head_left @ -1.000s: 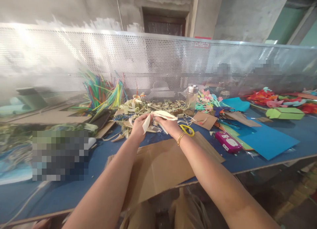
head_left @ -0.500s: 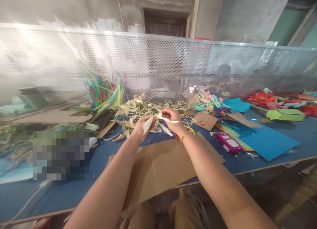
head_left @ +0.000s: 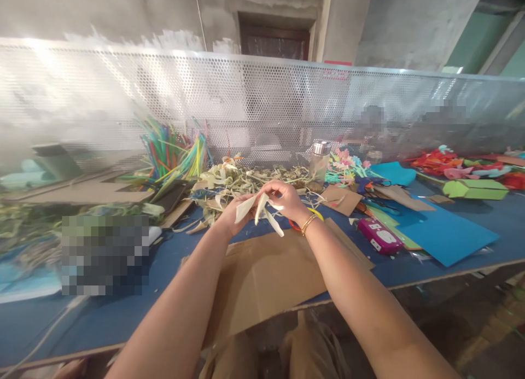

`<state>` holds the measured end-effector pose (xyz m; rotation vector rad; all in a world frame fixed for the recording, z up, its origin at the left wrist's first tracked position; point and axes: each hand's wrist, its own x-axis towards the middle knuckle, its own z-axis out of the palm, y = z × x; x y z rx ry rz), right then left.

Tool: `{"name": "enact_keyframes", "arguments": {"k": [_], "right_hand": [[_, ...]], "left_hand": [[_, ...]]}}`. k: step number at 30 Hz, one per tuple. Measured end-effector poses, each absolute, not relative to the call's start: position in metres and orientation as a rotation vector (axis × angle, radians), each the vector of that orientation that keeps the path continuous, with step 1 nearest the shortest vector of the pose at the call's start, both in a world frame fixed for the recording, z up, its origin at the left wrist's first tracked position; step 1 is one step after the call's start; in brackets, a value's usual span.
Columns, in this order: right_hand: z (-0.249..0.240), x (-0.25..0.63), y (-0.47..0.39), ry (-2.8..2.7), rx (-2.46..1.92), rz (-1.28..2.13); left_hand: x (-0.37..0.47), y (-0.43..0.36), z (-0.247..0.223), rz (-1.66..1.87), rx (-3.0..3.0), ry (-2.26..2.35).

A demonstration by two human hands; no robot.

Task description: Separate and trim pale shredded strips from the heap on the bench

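In the middle of the head view my left hand (head_left: 237, 216) and my right hand (head_left: 286, 197) meet above the table. Pale cream strips (head_left: 272, 222), which look like dried husk, are pinched between them. One broad end sticks up by the left fingers, and other ends hang down under the right fingers. Both hands are closed, though the left fingertips are partly hidden behind the strips. Beneath my forearms lies a brown cardboard sheet (head_left: 266, 280). Just beyond my fingers spreads a heap of similar dried strips (head_left: 229, 179).
A bottle with a metal lid (head_left: 320, 159) stands behind my right hand. To the right are a purple box (head_left: 379, 235), blue sheets (head_left: 445, 231) and a green box (head_left: 474, 189). Colourful pipe cleaners (head_left: 172, 152) stand at the back left, before a perforated metal screen (head_left: 184, 89).
A strip that lay across the right hand half a second ago now hangs down between my hands. My right fingers have curled over the strips.
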<state>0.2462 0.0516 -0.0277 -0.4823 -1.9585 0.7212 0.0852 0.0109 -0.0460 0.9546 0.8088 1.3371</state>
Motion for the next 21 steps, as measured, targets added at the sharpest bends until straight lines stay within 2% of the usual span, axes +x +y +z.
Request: {"name": "enact_keyframes", "arguments": {"k": [8,11,15,21], "right_hand": [[-0.029,0.240,0.047,-1.718,-0.456,1.049],[-0.031,0.237,0.047,-1.654,-0.488,1.071],[-0.036,0.233,0.050,-1.632,-0.513,0.886],[-0.034,0.235,0.045,-1.792,-0.570,0.433]], "left_hand": [[0.084,0.011,-0.045,1.340,0.852,0.682],[0.083,0.012,-0.045,1.371,0.785,0.649],[0.084,0.013,-0.044,1.395,0.715,0.623],[0.090,0.015,-0.045,1.522,0.734,0.732]]}}
